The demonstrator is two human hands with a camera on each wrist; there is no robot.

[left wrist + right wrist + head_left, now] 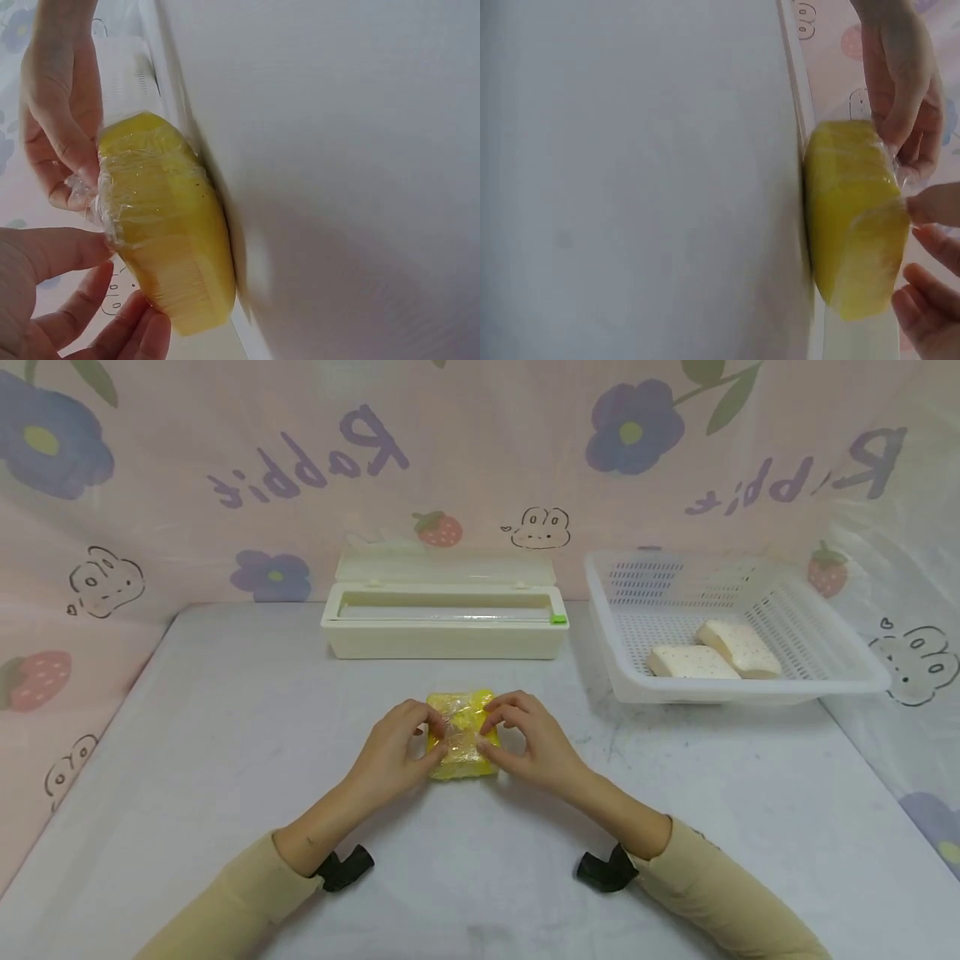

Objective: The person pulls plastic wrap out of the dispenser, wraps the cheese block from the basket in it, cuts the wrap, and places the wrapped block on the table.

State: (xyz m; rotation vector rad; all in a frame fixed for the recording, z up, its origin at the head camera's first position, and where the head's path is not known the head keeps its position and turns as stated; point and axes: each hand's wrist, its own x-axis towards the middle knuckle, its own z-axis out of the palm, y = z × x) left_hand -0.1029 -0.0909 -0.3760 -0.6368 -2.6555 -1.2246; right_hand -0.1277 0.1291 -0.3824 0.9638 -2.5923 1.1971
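A yellow block [463,768] wrapped in clear cling film lies on the table in the middle of the head view. My left hand [393,747] is at its left side, thumb and fingertips pinching the film on top. From the right, my right hand [536,739] pinches film too. In the left wrist view, a crumpled bit of cling film [79,186] shows at the right hand's [60,127] fingertips. The right wrist view shows the block [847,217] side on, with film wrinkled over its surface and the left hand [909,97] beyond it.
Behind the block stands a cream cling film dispenser [442,642], lid raised, with a roll inside and a green slider [558,619]. A white plastic basket [750,687] at the back right holds two pale speckled blocks [693,662]. A printed curtain [480,468] hangs behind the table.
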